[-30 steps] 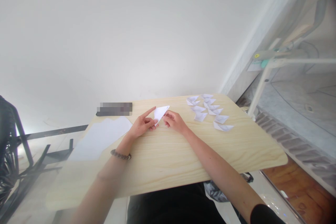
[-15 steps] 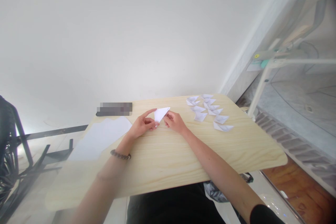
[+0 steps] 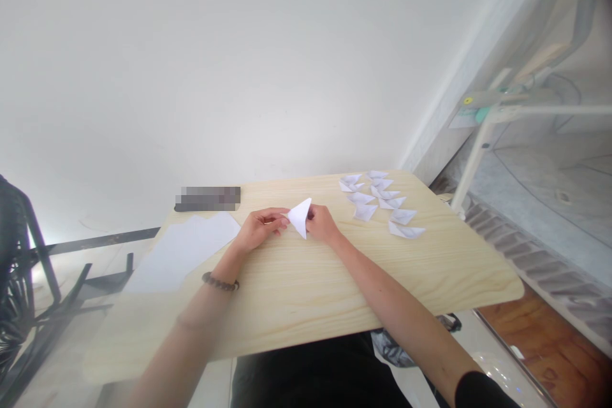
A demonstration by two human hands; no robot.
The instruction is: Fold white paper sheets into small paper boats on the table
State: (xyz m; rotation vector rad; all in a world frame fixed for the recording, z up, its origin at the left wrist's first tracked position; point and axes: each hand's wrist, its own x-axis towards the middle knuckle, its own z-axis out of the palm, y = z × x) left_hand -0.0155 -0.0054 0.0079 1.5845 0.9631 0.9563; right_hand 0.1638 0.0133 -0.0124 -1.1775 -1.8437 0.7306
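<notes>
A small folded white paper (image 3: 300,217) is held up over the middle of the wooden table (image 3: 296,306). My left hand (image 3: 262,227) pinches its left corner between thumb and fingers. At the paper's right side is my right hand (image 3: 321,223), its fingers closed on the edge and partly hidden behind the paper. Several folded white paper boats (image 3: 406,230) stand in a group on the right part of the table. White paper sheets (image 3: 191,248) lie spread and overlapping to the left of my left hand.
A dark, pixelated flat object (image 3: 208,199) lies at the table's back left. Behind the table rises a white wall (image 3: 287,76). A white metal frame (image 3: 473,166) stands beyond the right edge, and a black chair (image 3: 29,248) is at the left.
The folded paper has turned, so that its points now face up and down at the right. My left fingers have closed on its left corner, and my right fingers have shifted behind its right edge.
</notes>
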